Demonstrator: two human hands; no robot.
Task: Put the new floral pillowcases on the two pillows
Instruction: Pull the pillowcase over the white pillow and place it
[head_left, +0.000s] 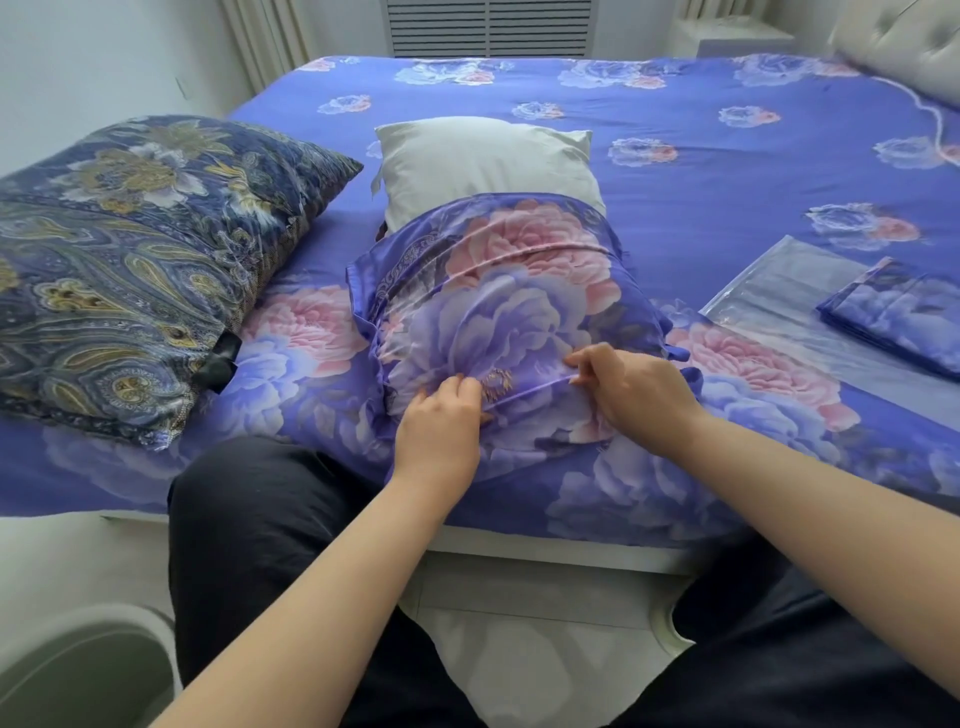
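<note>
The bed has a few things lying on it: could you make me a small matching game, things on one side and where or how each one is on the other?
Things:
1. white pillow
2. dark paisley pillow
3. folded pillowcase
4. right hand

States:
A. lies on a clear plastic bag
B. half inside the floral pillowcase
C. pinches a fold of floral fabric
D. at the bed's left side, in its old cover

Pairs: 1-B, 2-D, 3-A, 4-C

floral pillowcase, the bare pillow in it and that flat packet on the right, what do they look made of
Floral pillowcase: thin woven cloth with a slight satin sheen; it bunches into soft ridges where the left hand and right hand pinch it. Fibre unclear.
Bare pillow: plain off-white matte fabric, softly creased.
Flat packet: clear glossy plastic film; it reflects light, and the bedspread shows through.
</note>
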